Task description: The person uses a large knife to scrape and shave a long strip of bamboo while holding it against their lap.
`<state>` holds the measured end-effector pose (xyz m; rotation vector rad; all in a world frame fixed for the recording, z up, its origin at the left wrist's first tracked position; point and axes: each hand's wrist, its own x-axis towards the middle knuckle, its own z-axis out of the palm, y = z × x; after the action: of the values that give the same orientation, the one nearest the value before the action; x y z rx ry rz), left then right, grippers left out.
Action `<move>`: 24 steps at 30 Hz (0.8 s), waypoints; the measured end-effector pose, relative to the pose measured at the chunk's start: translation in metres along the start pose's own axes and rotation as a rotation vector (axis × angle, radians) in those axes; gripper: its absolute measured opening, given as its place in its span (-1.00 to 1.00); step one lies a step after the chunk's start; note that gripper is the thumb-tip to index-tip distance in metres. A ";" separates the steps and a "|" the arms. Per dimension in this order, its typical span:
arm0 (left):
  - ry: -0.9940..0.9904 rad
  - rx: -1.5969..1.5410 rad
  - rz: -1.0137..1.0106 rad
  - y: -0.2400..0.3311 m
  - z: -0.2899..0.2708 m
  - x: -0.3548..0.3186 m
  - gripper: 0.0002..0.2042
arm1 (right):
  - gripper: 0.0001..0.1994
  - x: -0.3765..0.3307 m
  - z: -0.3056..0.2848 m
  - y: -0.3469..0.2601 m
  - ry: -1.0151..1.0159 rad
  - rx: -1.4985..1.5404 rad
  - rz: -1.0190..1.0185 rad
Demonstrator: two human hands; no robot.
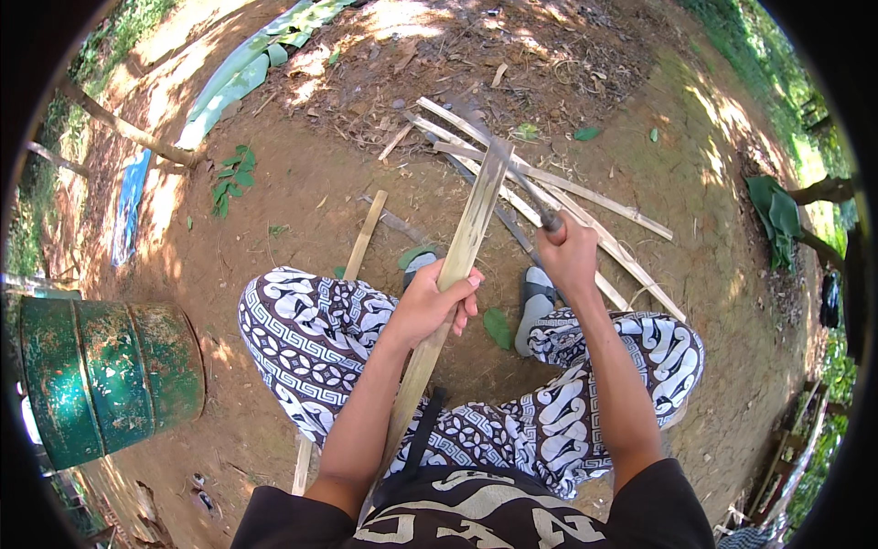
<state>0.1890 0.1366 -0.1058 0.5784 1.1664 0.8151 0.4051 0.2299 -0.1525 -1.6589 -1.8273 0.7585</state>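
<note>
My left hand (433,300) is wrapped around a long split bamboo slat (464,247) that slants up from my lap toward the ground ahead. My right hand (567,256) is closed on the handle of a long knife (526,190), whose blade meets the slat's upper end near its tip. I am seated with patterned trousers (320,339) and both knees spread apart. My grey sandals (535,306) rest on the dirt between them.
Several more bamboo strips (585,197) lie crossed on the brown dirt ahead. Another slat (364,236) lies at my left knee. A rusty green metal drum (105,380) lies on its side at left. Banana leaves (242,69) and branches border the far left, grass the right.
</note>
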 end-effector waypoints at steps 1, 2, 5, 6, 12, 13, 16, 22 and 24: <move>0.007 0.001 -0.002 -0.001 -0.001 0.000 -0.81 | -0.86 -0.007 0.002 -0.003 -0.032 -0.015 -0.107; -0.011 0.004 0.001 0.000 -0.003 -0.002 -0.82 | -0.85 -0.013 0.005 -0.005 -0.064 -0.030 -0.214; -0.046 0.045 0.015 0.000 -0.006 -0.004 -0.84 | -0.86 -0.028 0.018 -0.014 -0.161 -0.153 -0.439; -0.038 0.084 0.026 0.003 -0.004 -0.005 -0.84 | -0.85 -0.029 0.021 -0.014 -0.155 -0.160 -0.481; -0.031 0.123 0.094 0.004 0.000 -0.015 -0.82 | -0.80 -0.012 0.019 0.004 -0.065 -0.149 -0.413; -0.028 0.122 0.095 0.004 0.001 -0.014 -0.83 | -0.80 -0.008 0.020 0.009 -0.057 -0.158 -0.428; -0.011 0.112 0.094 0.006 0.002 -0.009 -0.84 | -0.82 -0.001 0.023 0.015 -0.039 -0.169 -0.470; 0.027 0.086 0.046 0.008 -0.002 -0.007 -0.86 | -0.85 -0.022 0.024 -0.012 -0.138 -0.157 -0.481; 0.036 0.123 0.033 0.009 0.001 -0.008 -0.86 | -0.87 -0.021 0.020 -0.016 -0.147 -0.178 -0.523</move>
<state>0.1860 0.1349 -0.0943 0.6881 1.2489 0.7883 0.3814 0.2072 -0.1547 -1.1546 -2.3519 0.5069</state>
